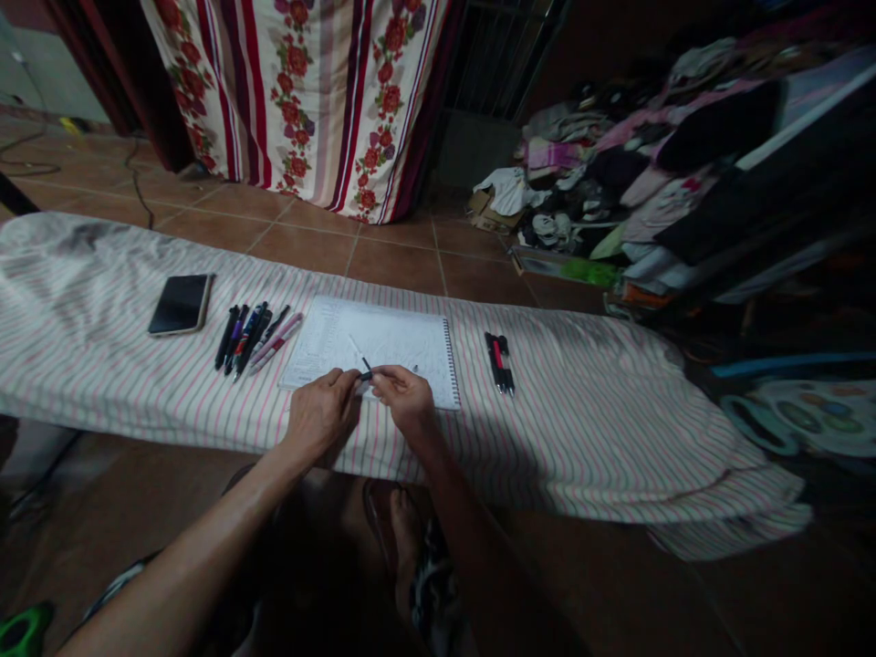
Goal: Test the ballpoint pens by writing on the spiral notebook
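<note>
My left hand (319,407) and my right hand (408,398) meet over the near edge of a spiral notebook (401,333). Between their fingertips they pinch a short dark pen part (365,376); the fingers cover much of it. Just beyond, on the page, is a thin white stick with a dark end (357,348), which looks like a pen refill. A tiny dark piece (414,368) lies on the paper near my right hand. Several pens (252,338) are grouped left of the notebook, and a few black and red pens (499,363) rest to its right.
A striped cloth (575,411) covers the long, narrow surface. A phone (181,305) lies at its left. Behind hangs a floral curtain (294,100) over the tiled floor (301,239). Heaped clothes (581,173) fill the far right.
</note>
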